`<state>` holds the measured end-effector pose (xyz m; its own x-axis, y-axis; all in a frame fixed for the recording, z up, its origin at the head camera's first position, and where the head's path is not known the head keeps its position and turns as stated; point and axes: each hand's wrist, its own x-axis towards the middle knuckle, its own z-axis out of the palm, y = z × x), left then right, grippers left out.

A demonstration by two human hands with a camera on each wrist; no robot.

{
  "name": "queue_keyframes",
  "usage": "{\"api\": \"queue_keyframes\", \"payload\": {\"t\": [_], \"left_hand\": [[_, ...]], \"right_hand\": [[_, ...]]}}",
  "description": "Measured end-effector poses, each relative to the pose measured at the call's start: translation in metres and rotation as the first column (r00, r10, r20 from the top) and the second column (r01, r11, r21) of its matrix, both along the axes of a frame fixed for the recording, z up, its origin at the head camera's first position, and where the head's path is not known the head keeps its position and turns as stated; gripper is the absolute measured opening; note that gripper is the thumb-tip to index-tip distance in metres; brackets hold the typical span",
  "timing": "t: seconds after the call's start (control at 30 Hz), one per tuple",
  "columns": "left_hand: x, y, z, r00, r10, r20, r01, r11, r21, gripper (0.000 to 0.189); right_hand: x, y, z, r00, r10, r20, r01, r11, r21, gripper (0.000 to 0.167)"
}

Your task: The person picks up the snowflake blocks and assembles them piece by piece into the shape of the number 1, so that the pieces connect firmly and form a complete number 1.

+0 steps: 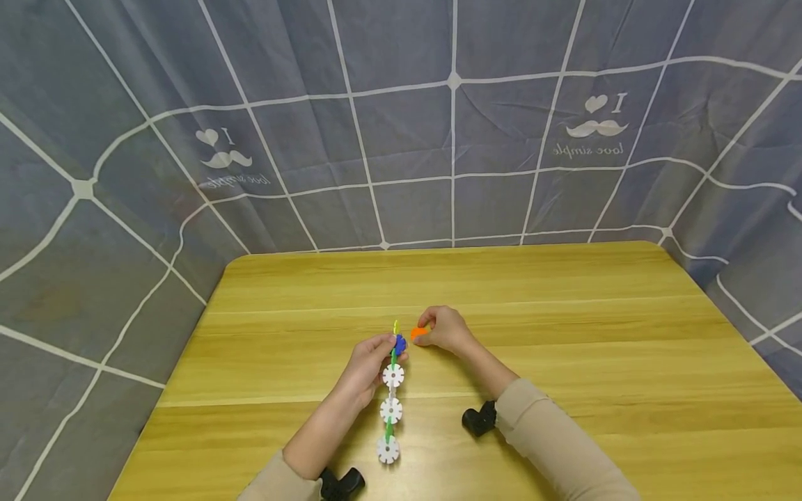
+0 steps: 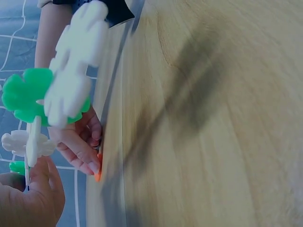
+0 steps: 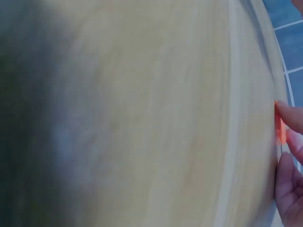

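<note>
My left hand [image 1: 366,365] pinches a chain of notched plastic snowflake discs near its far end, at a blue disc [image 1: 400,345]. A yellow disc [image 1: 396,326] sticks out beyond the blue one. Toward me the chain runs on through green and white discs, ending in a white disc [image 1: 388,450]; in the left wrist view a white disc [image 2: 75,64] looms close, slotted to a green disc [image 2: 28,94]. Just to the right, my right hand [image 1: 447,330] pinches an orange disc [image 1: 418,335] at the tabletop. The orange disc [image 3: 280,127] is partly covered by fingers.
The wooden table [image 1: 282,292] lies under both hands, with a grey curtain [image 1: 413,139] with white lines hanging behind and at the sides. Black wrist mounts [image 1: 479,419] sit at both wrists. The chain casts a shadow on the wood.
</note>
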<state>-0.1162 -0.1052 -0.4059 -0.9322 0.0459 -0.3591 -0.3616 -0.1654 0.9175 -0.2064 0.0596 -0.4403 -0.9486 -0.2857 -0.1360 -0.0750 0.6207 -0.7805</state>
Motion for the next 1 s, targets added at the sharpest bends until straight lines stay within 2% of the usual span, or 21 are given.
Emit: {"api": "queue_keyframes", "payload": {"t": [0.2, 0.47, 0.6, 0.83, 1.0], "left_hand": [[0.0, 0.001, 0.001, 1.0, 0.003, -0.004, -0.003, 1.0, 0.005, 0.034], [0.001, 0.0, 0.0, 1.0, -0.013, -0.006, 0.013, 1.0, 0.007, 0.035], [0.001, 0.0, 0.0, 1.0, -0.015, -0.008, 0.015, 1.0, -0.005, 0.036], [0.001, 0.001, -0.001, 1.0, -0.008, 0.01, 0.008, 1.0, -0.019, 0.035], [0.001, 0.002, -0.003, 1.0, -0.027, 0.009, 0.027, 1.0, -0.014, 0.036]], "right_hand": [[0.001, 0.004, 0.001, 0.999, 0.007, 0.036, -0.005, 0.998, -0.058, 0.026], [0.0, 0.011, -0.002, 0.997, 0.058, 0.046, -0.05, 0.984, -0.169, 0.019], [0.001, 0.014, 0.0, 0.993, 0.07, 0.091, -0.048, 0.975, -0.218, 0.019], [0.001, 0.016, 0.008, 0.986, 0.063, 0.152, -0.005, 0.936, -0.352, 0.021], [0.002, 0.015, 0.02, 0.983, 0.064, 0.174, 0.01, 0.918, -0.396, 0.022]]}}
